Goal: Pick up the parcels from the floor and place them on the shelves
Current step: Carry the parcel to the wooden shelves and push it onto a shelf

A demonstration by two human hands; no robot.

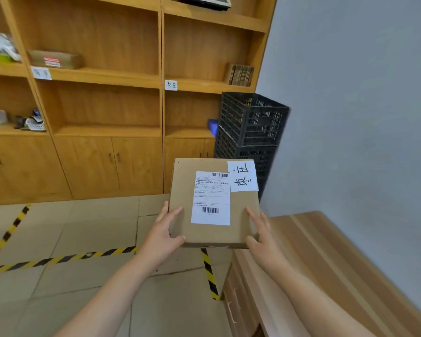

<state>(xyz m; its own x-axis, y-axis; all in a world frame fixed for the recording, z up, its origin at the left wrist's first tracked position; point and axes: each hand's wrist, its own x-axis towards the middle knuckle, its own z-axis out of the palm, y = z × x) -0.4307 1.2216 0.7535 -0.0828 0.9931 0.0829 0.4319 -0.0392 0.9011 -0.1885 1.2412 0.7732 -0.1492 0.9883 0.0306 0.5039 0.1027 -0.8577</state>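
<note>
I hold a flat brown cardboard parcel [182, 190] in the air in front of me, with a white shipping label and a white handwritten note on its top. My left hand [164, 229] grips its near left corner, thumb on the front edge. My right hand [259, 229] grips its near right corner. The wooden shelves [107, 76] stand ahead against the wall, with small paper tags on two shelf edges. One brown parcel [55, 59] lies on an upper shelf to the left.
Two stacked black plastic crates [250, 122] stand right of the shelving, against the grey wall. A light wooden cabinet [314, 263] is close on my right. Yellow-black tape [58, 259] marks the tiled floor. Small items fill the far-left shelves.
</note>
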